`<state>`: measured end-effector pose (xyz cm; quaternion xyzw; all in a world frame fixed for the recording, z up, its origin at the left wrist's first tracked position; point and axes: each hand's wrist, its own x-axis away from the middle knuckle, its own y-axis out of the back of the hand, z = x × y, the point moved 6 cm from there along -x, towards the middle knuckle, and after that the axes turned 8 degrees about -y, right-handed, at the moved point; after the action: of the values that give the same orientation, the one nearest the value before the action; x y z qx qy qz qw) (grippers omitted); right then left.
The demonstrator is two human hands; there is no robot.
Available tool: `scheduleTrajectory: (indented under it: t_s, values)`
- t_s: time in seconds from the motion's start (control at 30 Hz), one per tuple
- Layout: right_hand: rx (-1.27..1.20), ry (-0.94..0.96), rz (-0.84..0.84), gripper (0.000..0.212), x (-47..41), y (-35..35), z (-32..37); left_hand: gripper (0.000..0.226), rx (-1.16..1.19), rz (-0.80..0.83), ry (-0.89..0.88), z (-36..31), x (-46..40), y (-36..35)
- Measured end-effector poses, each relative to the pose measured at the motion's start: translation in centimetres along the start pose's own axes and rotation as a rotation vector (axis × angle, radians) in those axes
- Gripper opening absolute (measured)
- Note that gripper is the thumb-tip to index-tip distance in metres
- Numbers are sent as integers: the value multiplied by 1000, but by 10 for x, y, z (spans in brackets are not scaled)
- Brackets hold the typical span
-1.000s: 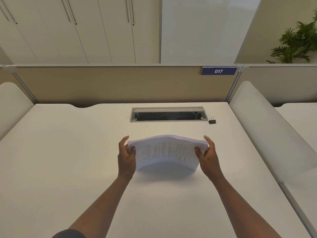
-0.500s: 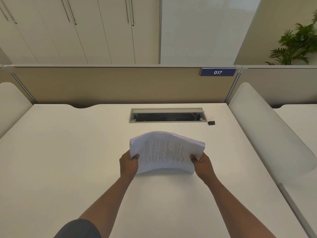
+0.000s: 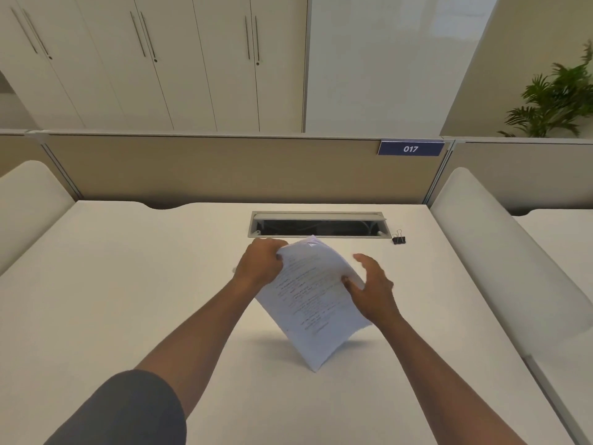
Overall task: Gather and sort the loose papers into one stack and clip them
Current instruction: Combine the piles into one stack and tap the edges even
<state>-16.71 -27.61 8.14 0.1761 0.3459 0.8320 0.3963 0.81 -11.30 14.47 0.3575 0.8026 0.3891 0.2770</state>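
A stack of printed white papers [image 3: 313, 303] is held above the white desk [image 3: 128, 284], turned so one corner points down toward the desk. My left hand [image 3: 261, 263] grips the stack's upper left edge in a closed fist. My right hand [image 3: 372, 289] rests against the stack's right edge, thumb on the sheet and fingers spread loosely behind it. A small black binder clip [image 3: 399, 239] lies on the desk at the back right, apart from both hands.
A rectangular cable slot [image 3: 317, 225] is sunk in the desk just behind the papers. A beige partition [image 3: 208, 168] with a blue "017" sign [image 3: 410, 148] closes the back. White curved side dividers [image 3: 500, 252] flank the desk; a plant [image 3: 555, 101] stands far right.
The stack was held level by both side edges; it has now been rotated so a corner points down. My left hand rose to the top edge and my right hand loosened its fingers.
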Motion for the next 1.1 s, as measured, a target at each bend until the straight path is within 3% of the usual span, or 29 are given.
scheduleTrajectory:
  t_s: [0.1, 0.2, 0.33, 0.43, 0.5, 0.57, 0.63, 0.9, 1.1]
  values:
    - [-34, 146, 141, 35, 5, -2, 35, 36, -82, 87, -73, -17, -6, -2]
    - [-45, 133, 156, 20, 4, -4, 36, 38, -122, 115, -93, -22, -9, -5]
    - [-168, 36, 115, 13, 3, -3, 18, 17, -73, -61, -116, -14, -4, -6]
    - [-315, -39, 119, 13, 3, 2, 1, 82, 4, -300, 97, 10, 14, -7]
    - [-425, -103, 150, 16, 3, 2, -12, 90, 272, -275, 264, 24, 27, -21]
    - [-533, -177, 169, 18, 3, 0, -22, 72, 676, -121, 339, 29, 35, -45]
    - [-595, -216, 183, 18, 5, -4, -25, 53, 873, -34, 335, 26, 38, -56]
    - [-523, -193, 192, 28, 5, -13, -32, 20, 827, -56, 345, 27, 33, -73]
    - [-421, -242, 113, 27, -6, -13, -44, 21, 798, 15, 413, 28, 23, -88]
